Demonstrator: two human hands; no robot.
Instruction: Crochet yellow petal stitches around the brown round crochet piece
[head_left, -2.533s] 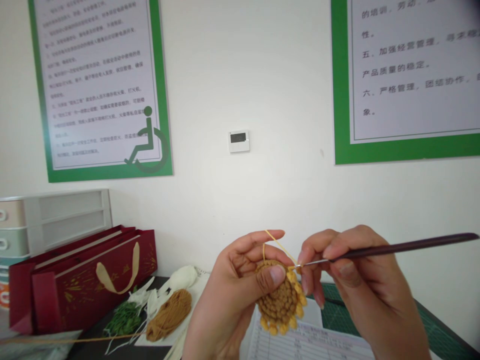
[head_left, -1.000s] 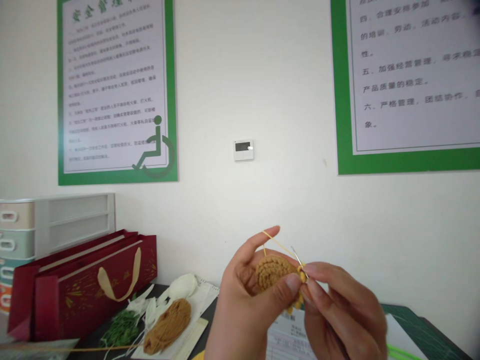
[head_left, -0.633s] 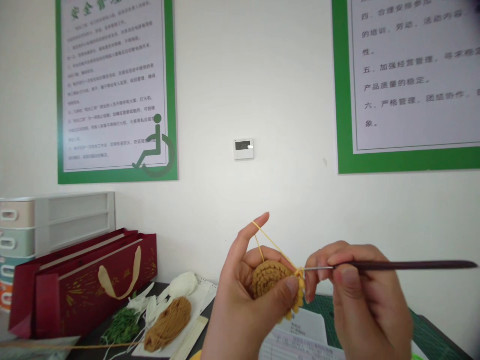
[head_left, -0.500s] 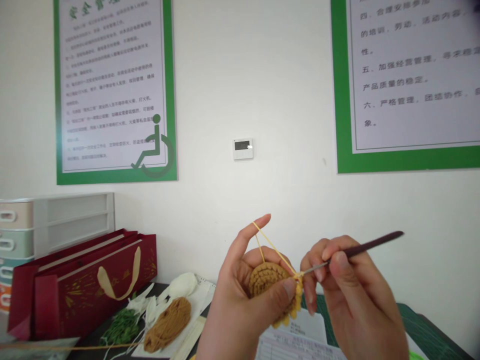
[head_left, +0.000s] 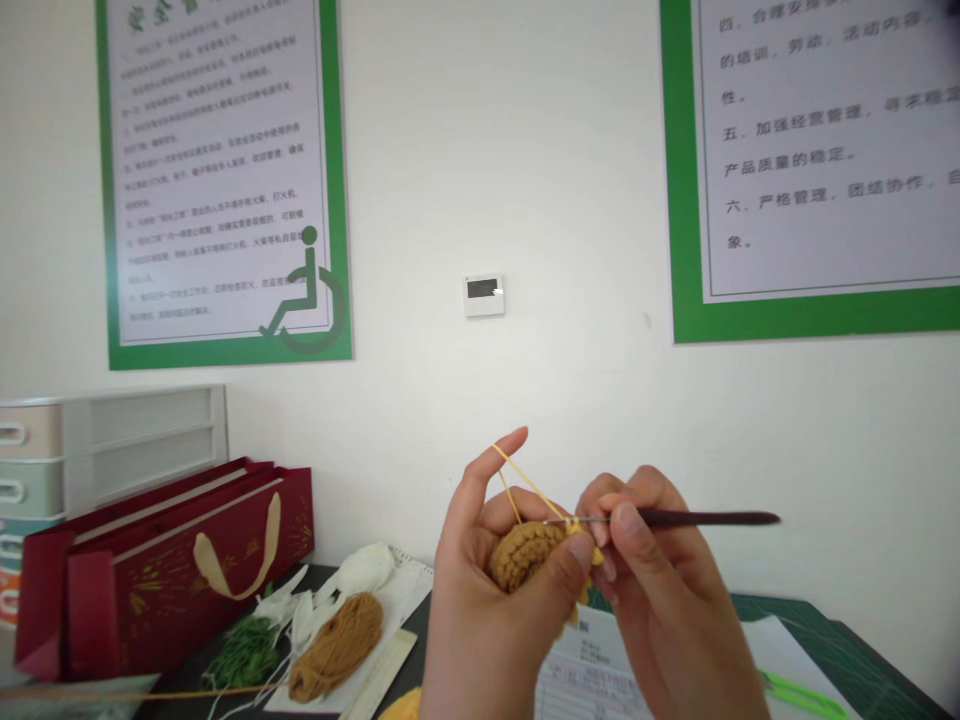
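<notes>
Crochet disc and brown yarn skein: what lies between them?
In the head view, the left hand lies between the crochet disc and the brown yarn skein, with a white sheet beside the skein.

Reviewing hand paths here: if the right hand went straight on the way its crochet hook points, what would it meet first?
Probably the top edge of the crocheted disc, where the tip of the crochet hook in the right hand lies; depth is hard to judge here.
</notes>
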